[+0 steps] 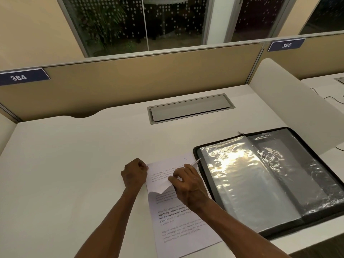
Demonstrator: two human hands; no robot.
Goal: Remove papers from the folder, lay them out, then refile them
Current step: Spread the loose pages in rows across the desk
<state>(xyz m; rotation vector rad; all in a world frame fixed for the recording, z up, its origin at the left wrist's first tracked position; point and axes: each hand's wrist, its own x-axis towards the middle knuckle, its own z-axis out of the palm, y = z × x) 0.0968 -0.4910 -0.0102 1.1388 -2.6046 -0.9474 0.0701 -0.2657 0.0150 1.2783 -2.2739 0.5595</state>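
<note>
A small stack of printed white papers [176, 220] lies on the desk just left of the folder. The black zip folder [270, 183] lies open at the right, its clear plastic sleeves shining. My left hand [134, 175] is curled at the papers' upper left corner and pinches the edge there. My right hand [188, 183] rests on the upper part of the stack and pinches the top sheet [163, 175], whose lower edge is lifted and curled up off the page beneath.
A grey cable hatch [189, 108] is set into the white desk [74, 164] behind the papers. A beige partition [141, 75] with the label 384 closes the back. A white side divider [290, 101] stands at the right, with cables beyond it.
</note>
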